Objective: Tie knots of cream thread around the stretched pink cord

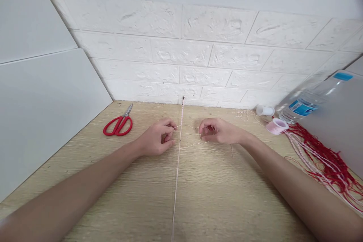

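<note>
A pale pink cord point(177, 174) runs taut from a fixing point at the wall's foot down the table toward me; its far part looks braided. A thin light thread point(189, 125) crosses it and loops between my hands. To the left of the cord, my left hand point(159, 136) is closed, with the thread at its fingertips. My right hand point(217, 130) is curled to the right of the cord, its fingers on the same thread. A loose thread end hangs below the right wrist.
Red-handled scissors point(119, 124) lie at left. On the right are a pink thread spool point(277, 126), a white spool point(265, 110), a water bottle point(309, 102) and a heap of red cords point(326, 162) with pink strands. A white brick-patterned wall point(195, 55) bounds the back.
</note>
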A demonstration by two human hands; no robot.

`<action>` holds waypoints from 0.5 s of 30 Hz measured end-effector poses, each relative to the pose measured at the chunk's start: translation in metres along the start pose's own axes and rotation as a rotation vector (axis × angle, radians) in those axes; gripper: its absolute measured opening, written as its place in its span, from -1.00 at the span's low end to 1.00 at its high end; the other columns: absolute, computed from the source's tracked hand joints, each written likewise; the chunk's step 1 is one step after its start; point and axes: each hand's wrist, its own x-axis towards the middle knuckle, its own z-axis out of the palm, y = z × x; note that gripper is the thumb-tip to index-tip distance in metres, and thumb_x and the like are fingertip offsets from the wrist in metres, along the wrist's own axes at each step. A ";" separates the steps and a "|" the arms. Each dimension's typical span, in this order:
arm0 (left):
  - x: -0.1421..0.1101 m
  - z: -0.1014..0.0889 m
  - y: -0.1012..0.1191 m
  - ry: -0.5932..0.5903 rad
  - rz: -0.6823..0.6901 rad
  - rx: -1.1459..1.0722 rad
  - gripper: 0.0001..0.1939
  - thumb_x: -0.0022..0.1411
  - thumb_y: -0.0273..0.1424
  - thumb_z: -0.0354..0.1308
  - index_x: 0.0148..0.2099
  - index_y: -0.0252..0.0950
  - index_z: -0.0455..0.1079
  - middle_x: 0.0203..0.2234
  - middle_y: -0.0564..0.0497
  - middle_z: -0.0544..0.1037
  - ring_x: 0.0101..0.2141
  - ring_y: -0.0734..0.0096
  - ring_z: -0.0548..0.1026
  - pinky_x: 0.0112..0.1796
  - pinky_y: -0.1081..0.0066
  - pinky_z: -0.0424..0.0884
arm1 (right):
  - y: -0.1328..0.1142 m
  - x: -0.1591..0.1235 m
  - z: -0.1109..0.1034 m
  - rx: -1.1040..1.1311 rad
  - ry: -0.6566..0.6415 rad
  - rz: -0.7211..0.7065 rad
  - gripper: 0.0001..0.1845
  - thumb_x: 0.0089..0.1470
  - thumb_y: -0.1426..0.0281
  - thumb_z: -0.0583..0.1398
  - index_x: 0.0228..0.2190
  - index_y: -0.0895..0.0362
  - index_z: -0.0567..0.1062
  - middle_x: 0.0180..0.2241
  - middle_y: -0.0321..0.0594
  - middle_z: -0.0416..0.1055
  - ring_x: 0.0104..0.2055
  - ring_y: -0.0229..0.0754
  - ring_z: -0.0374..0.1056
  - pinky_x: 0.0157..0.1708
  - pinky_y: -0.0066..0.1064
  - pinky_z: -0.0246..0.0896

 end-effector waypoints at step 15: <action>0.000 0.003 -0.002 0.005 -0.003 0.012 -0.72 0.14 -0.42 0.16 -0.51 -0.29 0.11 -0.20 -0.06 0.38 -0.16 0.31 0.44 -0.25 0.38 0.35 | 0.025 0.012 0.013 -0.070 0.430 0.135 -0.78 0.09 0.22 0.18 -0.37 0.13 0.47 -0.52 -0.30 0.32 -0.50 -0.27 0.16 -0.50 -0.42 0.04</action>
